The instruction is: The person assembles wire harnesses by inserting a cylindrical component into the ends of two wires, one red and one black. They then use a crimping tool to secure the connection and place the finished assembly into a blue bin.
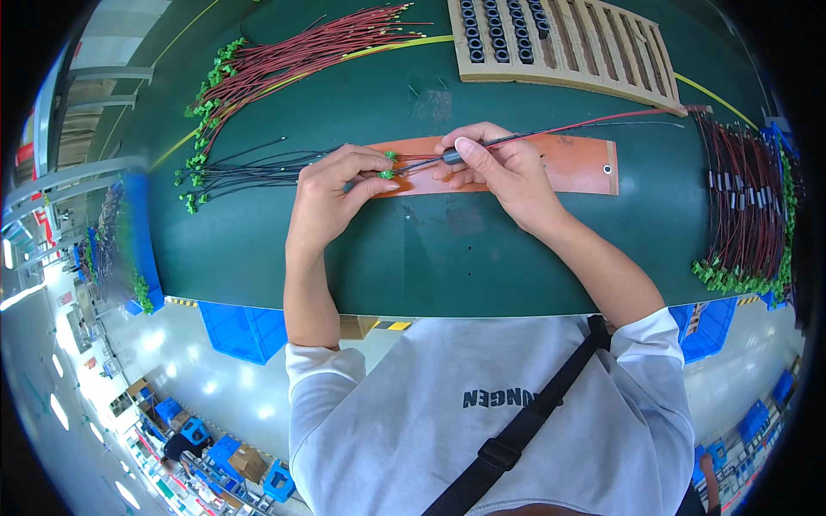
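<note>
My left hand (pixel 334 191) pinches a small green connector (pixel 387 174) between thumb and fingertips. A second green connector (pixel 391 157) shows just above it. A red and a black wire run from there to my right hand (pixel 508 170), whose thumb and fingers close on a black cylindrical core (pixel 452 156). Wires pass through the core; the red wire (pixel 602 119) trails away to the right, beside a black one. Both hands are over an orange strip (pixel 576 165) lying on the green table (pixel 516 258). Some fingers of my right hand are hidden behind the core and thumb.
Black wires (pixel 249 176) with green connectors lie left; a red wire bundle (pixel 301 58) lies behind them. A slotted wooden tray (pixel 594 69) partly filled with black cores stands at back right. Wired assemblies (pixel 744 228) hang over the right edge. Blue bins (pixel 245 331) are below.
</note>
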A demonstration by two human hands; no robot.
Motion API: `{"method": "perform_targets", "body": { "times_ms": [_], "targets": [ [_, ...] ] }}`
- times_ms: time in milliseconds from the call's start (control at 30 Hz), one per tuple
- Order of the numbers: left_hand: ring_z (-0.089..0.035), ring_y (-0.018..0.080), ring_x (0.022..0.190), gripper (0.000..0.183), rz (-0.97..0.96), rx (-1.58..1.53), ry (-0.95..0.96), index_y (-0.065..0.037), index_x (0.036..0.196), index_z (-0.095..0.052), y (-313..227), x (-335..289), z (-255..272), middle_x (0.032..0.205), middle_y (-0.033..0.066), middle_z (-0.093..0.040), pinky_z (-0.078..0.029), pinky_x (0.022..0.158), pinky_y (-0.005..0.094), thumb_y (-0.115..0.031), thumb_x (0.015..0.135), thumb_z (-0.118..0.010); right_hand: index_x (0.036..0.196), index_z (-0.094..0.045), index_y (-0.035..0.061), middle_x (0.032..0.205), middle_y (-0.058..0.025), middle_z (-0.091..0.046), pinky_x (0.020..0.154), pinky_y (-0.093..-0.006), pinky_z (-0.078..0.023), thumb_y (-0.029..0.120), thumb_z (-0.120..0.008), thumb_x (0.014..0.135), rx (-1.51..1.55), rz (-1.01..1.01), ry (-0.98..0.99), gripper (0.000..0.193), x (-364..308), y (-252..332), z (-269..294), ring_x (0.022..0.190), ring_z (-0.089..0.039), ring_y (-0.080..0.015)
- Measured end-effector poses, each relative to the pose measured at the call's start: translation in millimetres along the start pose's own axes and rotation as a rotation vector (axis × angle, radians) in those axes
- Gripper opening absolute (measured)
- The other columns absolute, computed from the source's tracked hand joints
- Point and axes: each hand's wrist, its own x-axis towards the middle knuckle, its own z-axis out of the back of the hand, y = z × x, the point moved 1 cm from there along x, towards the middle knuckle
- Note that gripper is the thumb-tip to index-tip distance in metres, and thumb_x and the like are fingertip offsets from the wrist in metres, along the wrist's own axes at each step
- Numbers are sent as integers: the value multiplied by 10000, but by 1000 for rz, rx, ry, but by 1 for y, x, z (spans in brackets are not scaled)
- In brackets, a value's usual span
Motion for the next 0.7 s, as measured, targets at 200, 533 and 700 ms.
{"method": "perform_targets", "body": {
  "times_ms": [200,533,700],
  "targets": [
    [-710,199,927,207,-56,65,-2,20,959,-756,3,3,-3,1079,123,-739,-591,791,311,61,763,-806,1171,-644,10,1082,-92,-741,758,-240,-545,256,-533,1109,-31,82,-18,276,1,-7,0,890,-684,-106],
    [-706,231,987,224,-202,236,31,7,953,-713,7,9,-10,1131,118,-735,-580,850,342,35,758,-820,1173,-633,16,1168,-72,-724,716,-227,-515,220,-567,1095,-13,125,16,228,1,-4,-1,876,-652,-71],
    [-728,247,1068,401,36,84,-15,-26,1149,-674,5,5,-12,1163,108,-754,-592,914,350,15,779,-825,1243,-579,21,1246,-85,-684,738,-236,-527,131,-565,1081,-57,141,70,196,2,-4,-2,923,-656,-91]
  ]
}}
